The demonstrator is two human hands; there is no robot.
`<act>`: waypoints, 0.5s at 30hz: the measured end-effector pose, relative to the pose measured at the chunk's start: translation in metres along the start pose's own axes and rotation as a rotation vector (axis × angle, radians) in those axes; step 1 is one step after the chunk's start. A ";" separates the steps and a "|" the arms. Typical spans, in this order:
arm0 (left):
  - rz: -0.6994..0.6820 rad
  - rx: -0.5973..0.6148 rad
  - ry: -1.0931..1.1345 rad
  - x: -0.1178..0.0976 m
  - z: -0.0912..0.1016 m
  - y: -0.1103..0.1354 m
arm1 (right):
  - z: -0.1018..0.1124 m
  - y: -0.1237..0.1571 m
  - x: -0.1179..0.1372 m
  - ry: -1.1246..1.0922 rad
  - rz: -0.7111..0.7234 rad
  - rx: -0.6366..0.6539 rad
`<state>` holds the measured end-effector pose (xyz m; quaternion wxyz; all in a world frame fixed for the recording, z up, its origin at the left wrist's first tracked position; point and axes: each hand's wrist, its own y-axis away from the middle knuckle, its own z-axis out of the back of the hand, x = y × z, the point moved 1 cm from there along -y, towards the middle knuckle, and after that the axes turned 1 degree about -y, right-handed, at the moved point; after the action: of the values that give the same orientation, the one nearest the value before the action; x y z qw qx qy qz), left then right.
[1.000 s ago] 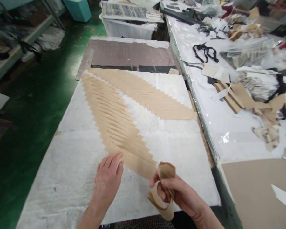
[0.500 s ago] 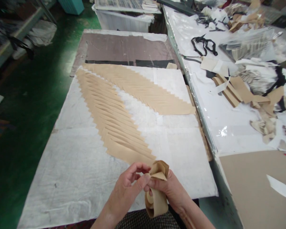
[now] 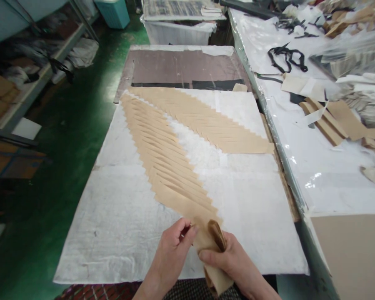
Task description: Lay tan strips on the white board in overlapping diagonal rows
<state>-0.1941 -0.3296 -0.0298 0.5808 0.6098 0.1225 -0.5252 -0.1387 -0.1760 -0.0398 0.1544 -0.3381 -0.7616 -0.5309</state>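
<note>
A white board [image 3: 118, 216] lies in front of me with two long rows of overlapped tan strips: a left row [image 3: 162, 158] and a right row [image 3: 206, 123]. At the near end of the left row, my left hand [image 3: 171, 254] pinches the end of a tan strip [image 3: 203, 241]. My right hand [image 3: 234, 262] grips a bundle of tan strips [image 3: 217, 277] that hangs down past the board's near edge. The two hands touch at the strip.
A brown board [image 3: 181, 66] lies beyond the white one. To the right runs a long table under clear plastic [image 3: 300, 154] with tan pieces [image 3: 331, 121], black straps [image 3: 284, 56] and scraps. A green floor [image 3: 68, 125], shelves and a white bin [image 3: 178, 31] are at the left and back.
My left hand left the board, rose to the bundle and pinched a strip. Both hands have since lowered to the near end of the left row. The view has shifted.
</note>
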 end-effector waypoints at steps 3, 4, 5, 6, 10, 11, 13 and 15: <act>0.078 -0.076 0.041 0.007 0.014 0.003 | 0.005 0.004 0.001 0.028 -0.021 0.089; 0.095 -0.100 0.055 0.009 0.020 0.002 | 0.007 0.006 0.001 0.036 -0.029 0.099; 0.107 -0.121 0.065 0.011 0.026 0.002 | 0.009 0.008 0.001 0.042 -0.030 0.100; 0.115 -0.141 0.069 0.013 0.032 0.000 | 0.012 0.009 0.001 0.050 -0.021 0.093; 0.128 -0.230 0.016 0.025 0.052 -0.012 | 0.022 0.011 -0.008 0.086 -0.021 0.066; 0.120 -0.262 -0.026 0.028 0.055 -0.016 | 0.025 0.010 -0.011 0.096 -0.035 0.054; 0.101 -0.329 -0.143 0.035 0.059 -0.025 | 0.029 0.008 -0.017 0.141 -0.057 0.006; 0.095 -0.389 -0.275 0.042 0.060 -0.033 | 0.033 0.005 -0.021 0.212 -0.048 -0.067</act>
<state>-0.2312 -0.3894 -0.0678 0.7226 0.4143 0.1124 -0.5419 -0.1159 -0.1524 -0.0614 0.2098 -0.2665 -0.7307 -0.5924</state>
